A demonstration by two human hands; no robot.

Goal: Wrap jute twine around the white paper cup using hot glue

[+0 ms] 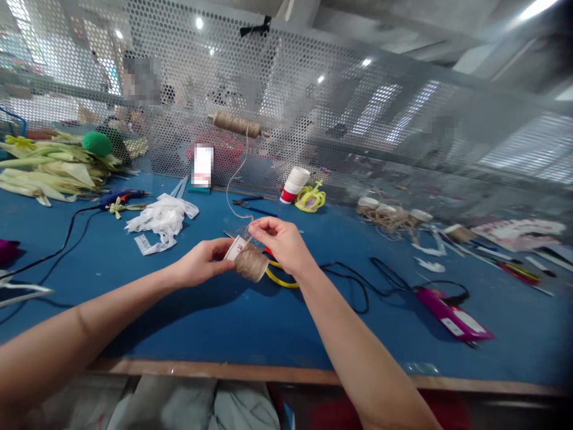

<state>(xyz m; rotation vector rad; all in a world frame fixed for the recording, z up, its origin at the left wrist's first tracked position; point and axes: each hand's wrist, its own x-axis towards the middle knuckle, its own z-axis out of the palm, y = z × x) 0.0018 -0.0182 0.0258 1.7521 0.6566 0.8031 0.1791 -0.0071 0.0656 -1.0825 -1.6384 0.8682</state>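
Note:
A paper cup wound with brown twine [251, 263] lies tilted above the blue table, its white end toward the left. My left hand [206, 261] grips that white end between thumb and fingers. Just above the cup, my right hand [280, 239] pinches the twine [230, 194], which runs up in a loose curve to a twine roll [236, 124] on a rod at the mesh panel. Yellow-handled scissors [282, 280] lie partly hidden beneath my right hand.
White plastic strips [163, 216], pliers [255, 206], a phone [203, 167] and stacked cups [295, 182] stand or lie behind. Corn husks [49, 167] are at left. A purple device [454, 316] with a black cable lies right, twine-wrapped cups [387, 212] behind it.

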